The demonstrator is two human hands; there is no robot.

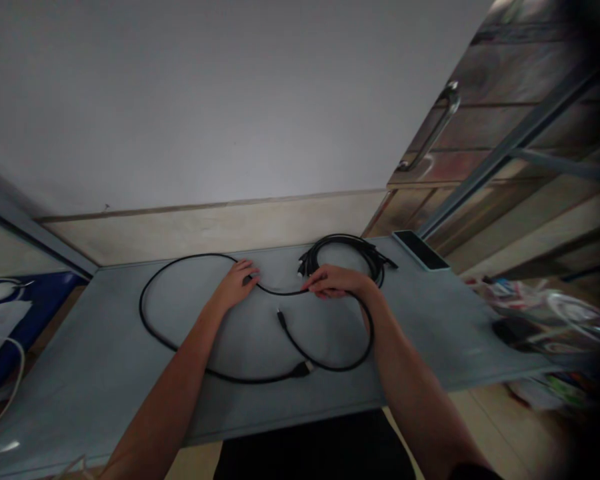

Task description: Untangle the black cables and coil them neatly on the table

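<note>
A long black cable (150, 327) lies in wide loops on a grey table (260, 333). My left hand (237, 283) is closed on its upper stretch, left of the middle. To the right, my right hand (333, 280) pinches the same cable between thumb and fingers. A short span sags slightly between both hands. One cable end, a black plug (301, 369), rests near the table's front. The other end, a slimmer plug (281, 319) with a metal tip, lies between my hands. Behind my right hand sits a coiled bundle of black cables (350, 241), partly covered by the hand.
A phone-like dark slab (421, 251) lies at the table's back right corner. Bags and a dark object (515, 332) crowd the right end. Grey metal posts (35, 230) rise at the sides. A pale wall (220, 230) closes off the back. Left stands a blue surface (45, 300).
</note>
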